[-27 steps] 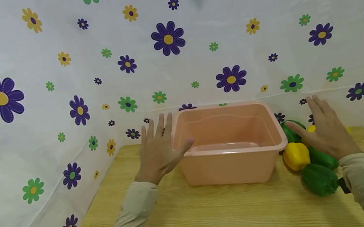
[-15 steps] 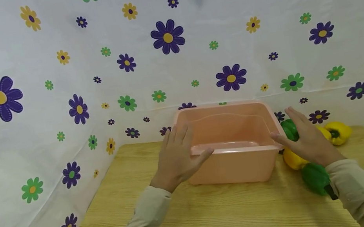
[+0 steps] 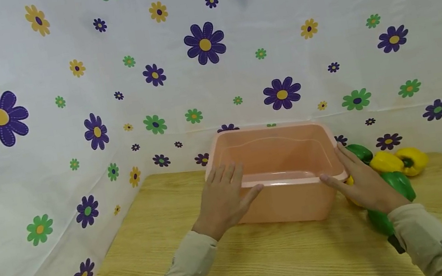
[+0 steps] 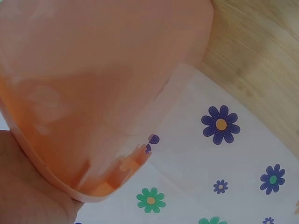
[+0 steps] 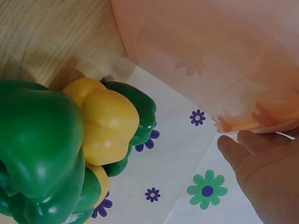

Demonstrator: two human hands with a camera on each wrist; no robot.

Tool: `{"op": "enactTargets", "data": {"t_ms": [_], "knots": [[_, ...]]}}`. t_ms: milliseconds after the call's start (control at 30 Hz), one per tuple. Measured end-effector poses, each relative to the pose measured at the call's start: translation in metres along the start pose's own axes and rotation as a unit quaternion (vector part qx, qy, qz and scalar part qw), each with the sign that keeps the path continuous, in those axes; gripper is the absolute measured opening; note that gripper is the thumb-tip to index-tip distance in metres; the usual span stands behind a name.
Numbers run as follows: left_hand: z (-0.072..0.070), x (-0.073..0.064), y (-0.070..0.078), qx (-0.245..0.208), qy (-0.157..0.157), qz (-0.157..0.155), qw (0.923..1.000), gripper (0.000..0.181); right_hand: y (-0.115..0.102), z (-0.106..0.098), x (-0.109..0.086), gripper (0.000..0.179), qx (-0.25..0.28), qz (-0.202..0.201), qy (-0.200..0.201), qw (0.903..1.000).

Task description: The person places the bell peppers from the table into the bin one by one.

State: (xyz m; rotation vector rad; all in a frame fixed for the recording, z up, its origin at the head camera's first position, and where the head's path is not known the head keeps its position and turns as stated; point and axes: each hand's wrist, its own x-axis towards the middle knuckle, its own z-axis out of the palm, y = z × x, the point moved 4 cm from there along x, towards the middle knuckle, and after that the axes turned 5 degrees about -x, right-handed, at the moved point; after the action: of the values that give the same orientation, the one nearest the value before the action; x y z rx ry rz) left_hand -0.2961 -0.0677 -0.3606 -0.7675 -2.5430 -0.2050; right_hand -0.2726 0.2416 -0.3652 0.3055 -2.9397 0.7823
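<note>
A pink plastic basin (image 3: 283, 203) stands on the table against the back wall. My left hand (image 3: 224, 205) is at its front left corner, fingers straight and thumb spread; in the left wrist view the palm (image 4: 32, 191) lies against the basin's rim. At the front right corner is my right hand (image 3: 364, 183), fingers extended and thumb near the rim. The right wrist view shows the right fingers (image 5: 254, 142) at the rim's underside. Neither hand visibly curls round the basin. Green bell peppers (image 3: 399, 184) and yellow bell peppers (image 3: 385, 162) lie beside and behind my right hand, partly hidden by it.
The wood-grain table (image 3: 284, 263) extends in front of the basin and to its left. White sheeting (image 3: 179, 91) printed with flowers rises behind the table and along both sides. The peppers sit close to the basin's right wall.
Both hands have moved inward from either side onto the basin's front corners. The basin stays in place, and more peppers show to the right as the right hand shifts left.
</note>
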Motion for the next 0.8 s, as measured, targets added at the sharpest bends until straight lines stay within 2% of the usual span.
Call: {"op": "enactTargets", "data": {"t_ms": [133,233,433,567,800], "knots": [[-0.0017,0.0003,0.0011,-0.008,0.026,0.003,0.9996,0.076,0.0004,0.0022,-0.0016,0.094,0.005,-0.011,0.008,0.9999],[-0.0031,-0.0008,0.0024,-0.012,0.024,-0.01,0.9996,0.078,0.0004,0.0044,-0.0022,0.094,0.008,-0.009,0.008,0.9999],[-0.0024,-0.0028,0.005,-0.009,-0.011,-0.04,0.9991,0.087,-0.0007,0.0046,-0.0026,0.096,0.006,-0.003,0.008,0.9999],[-0.0023,-0.0043,0.0052,-0.001,-0.022,-0.04,0.999,0.085,-0.0025,0.004,-0.0028,0.096,0.01,-0.007,0.005,0.9999],[-0.0004,-0.0055,0.0056,0.014,-0.062,-0.039,0.9972,0.084,-0.0051,0.0028,-0.0044,0.096,0.021,-0.009,0.002,0.9997]]}}
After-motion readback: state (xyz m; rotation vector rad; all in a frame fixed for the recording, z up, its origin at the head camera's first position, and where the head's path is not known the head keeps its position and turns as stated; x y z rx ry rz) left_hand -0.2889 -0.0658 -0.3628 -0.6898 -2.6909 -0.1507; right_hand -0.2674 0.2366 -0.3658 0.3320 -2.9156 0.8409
